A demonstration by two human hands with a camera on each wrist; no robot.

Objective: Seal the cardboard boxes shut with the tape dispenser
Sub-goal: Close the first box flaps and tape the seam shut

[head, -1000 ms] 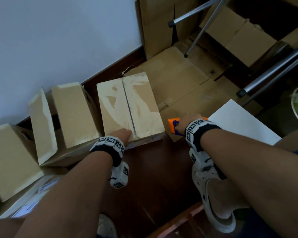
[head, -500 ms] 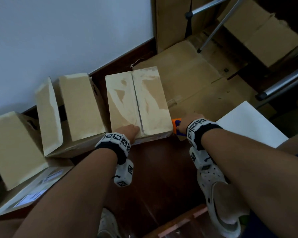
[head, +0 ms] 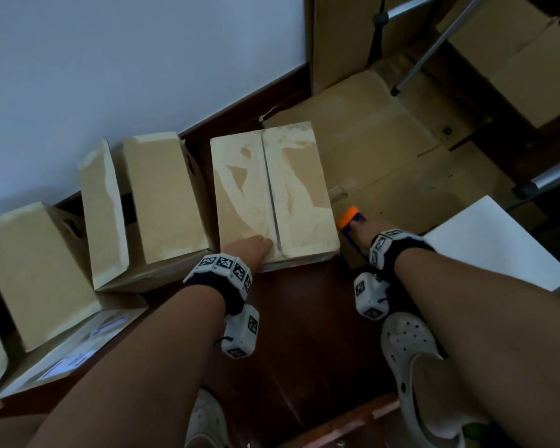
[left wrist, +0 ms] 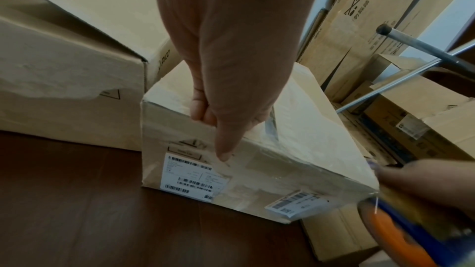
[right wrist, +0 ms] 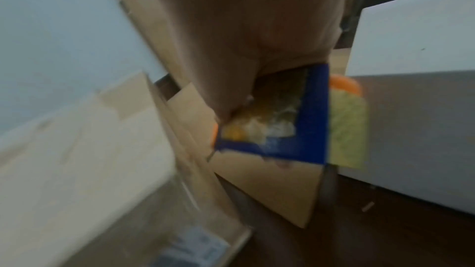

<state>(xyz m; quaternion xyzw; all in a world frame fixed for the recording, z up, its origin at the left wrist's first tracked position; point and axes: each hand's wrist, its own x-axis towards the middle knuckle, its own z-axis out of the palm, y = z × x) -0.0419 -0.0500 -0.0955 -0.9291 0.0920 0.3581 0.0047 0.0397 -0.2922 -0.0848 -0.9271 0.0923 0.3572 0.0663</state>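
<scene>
The closed cardboard box [head: 274, 192] stands on the dark wooden floor [head: 307, 334] by the white wall [head: 126, 59]. The left hand [head: 251, 248] presses on the box's near top edge beside the centre seam, thumb [left wrist: 226, 145] down its labelled front face. Just right of the box, the right hand [head: 364, 229] grips the orange-and-blue tape dispenser [head: 349, 219], largely hidden behind wrist and fingers. Left of the box stand two open boxes [head: 162, 202], flaps raised. Beyond it lies flattened cardboard [head: 379, 150], crossed by tripod legs [head: 434, 46]. The right wrist view is badly blurred.
</scene>
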